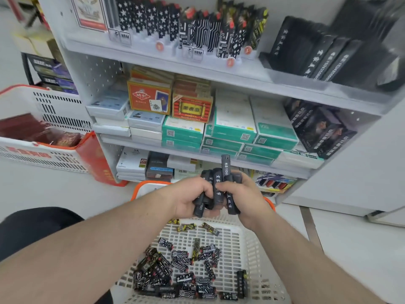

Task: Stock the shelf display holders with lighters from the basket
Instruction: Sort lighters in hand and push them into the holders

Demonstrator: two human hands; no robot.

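Both hands met over the far rim of the white perforated plastic basket (247, 242), sharing a bundle of slim matte-black lighters printed with white characters (217, 189). The left hand (190, 198) had its fingers curled round several of them from the left; the right hand (245, 196) gripped the rest, with one lighter standing higher than the others, its top poking above the bundle.

The main risk was a spill — the bundle was loose and fanned, held by two hands at once, so if either hand let go to reach for the shelf, the smooth, hard cases would probably slide past each other and drop back into the basket or onto the pale floor. The raised lighter looked the likeliest to slip first. Another risk was mixing: the black display holder of matching black lighters (317, 53) sat on the top shelf at the far right, beside clear holders of star-patterned and circuit-patterned lighters (186, 31), which could take a wrong piece.

A heap of glossy patterned lighters (179, 273) lay scattered on the basket's gridded floor near the person. The white metal shelving (197, 69) had a pegboard back and carried stacks of card boxes.
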